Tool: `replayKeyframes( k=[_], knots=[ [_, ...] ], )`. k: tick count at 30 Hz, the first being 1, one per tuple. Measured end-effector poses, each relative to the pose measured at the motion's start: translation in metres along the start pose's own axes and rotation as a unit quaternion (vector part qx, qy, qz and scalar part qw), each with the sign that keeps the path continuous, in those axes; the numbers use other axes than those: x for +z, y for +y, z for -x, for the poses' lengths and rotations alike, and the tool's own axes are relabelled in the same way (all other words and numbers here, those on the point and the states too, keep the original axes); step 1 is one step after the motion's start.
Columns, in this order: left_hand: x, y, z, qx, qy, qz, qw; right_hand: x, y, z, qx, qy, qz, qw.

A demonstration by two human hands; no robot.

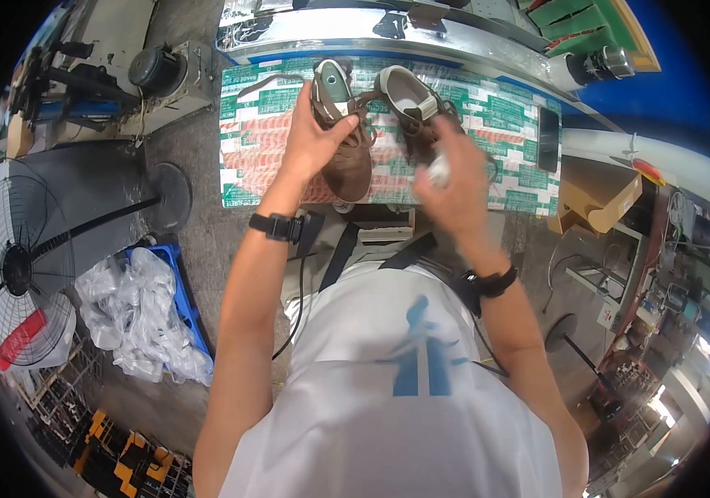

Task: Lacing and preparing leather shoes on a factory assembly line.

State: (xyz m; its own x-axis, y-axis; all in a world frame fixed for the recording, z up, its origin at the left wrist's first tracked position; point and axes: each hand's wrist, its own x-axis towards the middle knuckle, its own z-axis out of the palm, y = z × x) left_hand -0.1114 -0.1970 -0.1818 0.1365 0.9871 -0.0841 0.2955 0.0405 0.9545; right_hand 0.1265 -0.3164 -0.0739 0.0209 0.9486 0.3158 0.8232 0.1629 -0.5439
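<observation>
A brown lace-up shoe [348,176] lies on the table with its toe toward me. My left hand [312,143] is closed on its collar, the thumb across the opening by the tongue. To its right rests a second brown shoe [399,88], its pale lining showing and its laces loose; my right hand partly hides its front. Motion blurs my right hand [460,184], which is over the near right side of that shoe. A small white wad [438,172], its material unclear, shows between the thumb and fingers of this hand.
The table [247,178] is covered with green-and-white printed tape. A dark phone [548,139] lies at its right end. Beyond runs a metal-edged machine bench [338,51]. A cardboard box [594,199] stands right; a fan [19,270] and blue crate [185,303] of clear plastic bags [135,311] stand left.
</observation>
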Motion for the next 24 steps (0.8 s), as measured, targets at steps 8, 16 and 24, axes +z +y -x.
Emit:
replayKeyframes(
  k=[8, 16, 24],
  knots=[
    [0.024, 0.033, 0.027, -0.031, 0.045, -0.056, 0.997, 0.003, 0.139, -0.026, 0.128, -0.071, 0.169, 0.975],
    [0.049, 0.04, 0.067, -0.087, 0.073, -0.111, 0.987, 0.046, 0.075, 0.001, 0.07, -0.019, 0.01, 0.997],
    [0.042, 0.003, 0.099, -0.061, 0.019, 0.139, 0.988, 0.059, 0.054, -0.043, -0.011, -0.061, 0.028, 0.998]
  ],
)
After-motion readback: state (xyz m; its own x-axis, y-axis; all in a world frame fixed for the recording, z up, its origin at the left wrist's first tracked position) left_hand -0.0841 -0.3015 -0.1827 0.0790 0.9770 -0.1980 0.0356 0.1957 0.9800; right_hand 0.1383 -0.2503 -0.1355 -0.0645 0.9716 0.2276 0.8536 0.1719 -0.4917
